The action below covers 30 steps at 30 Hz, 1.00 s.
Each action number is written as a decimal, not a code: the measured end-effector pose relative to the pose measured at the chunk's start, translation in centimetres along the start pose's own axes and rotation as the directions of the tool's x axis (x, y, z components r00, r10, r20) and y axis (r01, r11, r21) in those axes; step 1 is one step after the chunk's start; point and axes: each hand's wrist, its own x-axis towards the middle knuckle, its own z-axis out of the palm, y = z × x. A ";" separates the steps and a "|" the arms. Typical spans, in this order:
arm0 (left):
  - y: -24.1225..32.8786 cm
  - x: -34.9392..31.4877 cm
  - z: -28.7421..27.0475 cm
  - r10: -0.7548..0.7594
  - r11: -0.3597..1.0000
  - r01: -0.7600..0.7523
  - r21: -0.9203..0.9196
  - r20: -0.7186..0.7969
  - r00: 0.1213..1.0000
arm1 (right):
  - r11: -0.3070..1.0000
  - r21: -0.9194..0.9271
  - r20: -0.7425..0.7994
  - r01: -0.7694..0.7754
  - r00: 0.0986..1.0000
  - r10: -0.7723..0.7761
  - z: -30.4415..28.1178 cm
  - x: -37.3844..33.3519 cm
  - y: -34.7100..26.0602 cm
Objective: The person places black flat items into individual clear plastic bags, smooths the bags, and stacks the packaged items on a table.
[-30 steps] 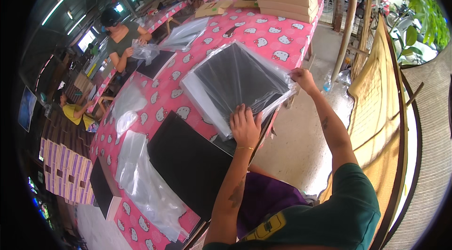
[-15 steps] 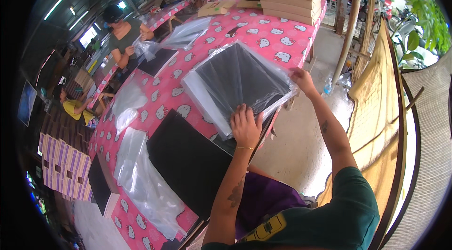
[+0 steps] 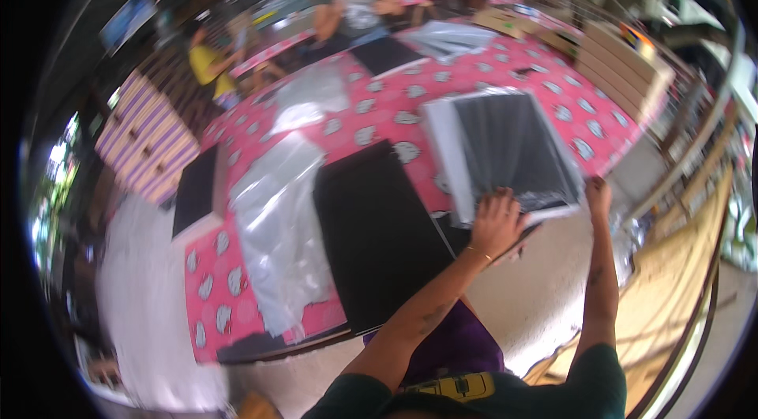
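Observation:
A flat black panel with a white side lies in a clear plastic bag (image 3: 517, 139) on the right part of the table. My left hand (image 3: 499, 221) rests on the near edge of the bagged panel, fingers stretched out flat. At the bag's near right corner, my right hand (image 3: 598, 195) is closed in a pinch on the plastic. To the left of the bag lies a bare black panel (image 3: 379, 233). Beside it, loose clear plastic bags (image 3: 280, 237) are spread out flat and shiny. The picture is somewhat blurred.
The table has a pink patterned cloth (image 3: 207, 269). A black-topped panel (image 3: 196, 194) sits at its left edge, another (image 3: 385, 56) at the back. Brown boxes (image 3: 620, 67) are stacked far right. Two people work beyond, one in a yellow shirt (image 3: 204, 63). Striped stacks (image 3: 146, 139) stand left.
The view has swung to the left, so the table and bagged panel appear further right. My left hand stays on the bag and my right hand stays at its corner.

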 end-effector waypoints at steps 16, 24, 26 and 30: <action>-0.9 -0.5 -0.5 -0.038 0.995 0.034 -0.090 -0.047 0.998 | 0.899 0.438 -0.225 0.023 0.971 0.084 2.1 -3.0 -2.2; -0.1 -0.2 0.1 -0.024 0.995 0.020 -0.096 -0.045 0.999 | 0.626 0.775 -0.246 -0.087 0.870 0.426 2.1 -4.2 2.8; -0.8 -0.6 -0.2 -0.023 0.998 0.021 -0.063 -0.030 0.999 | 0.709 0.696 -0.176 -0.111 0.932 0.318 2.6 -5.7 0.3; 0.1 0.1 -0.4 -0.013 0.998 0.015 -0.059 0.035 0.999 | 0.790 0.569 -0.023 -0.228 0.956 0.292 1.1 -5.4 0.4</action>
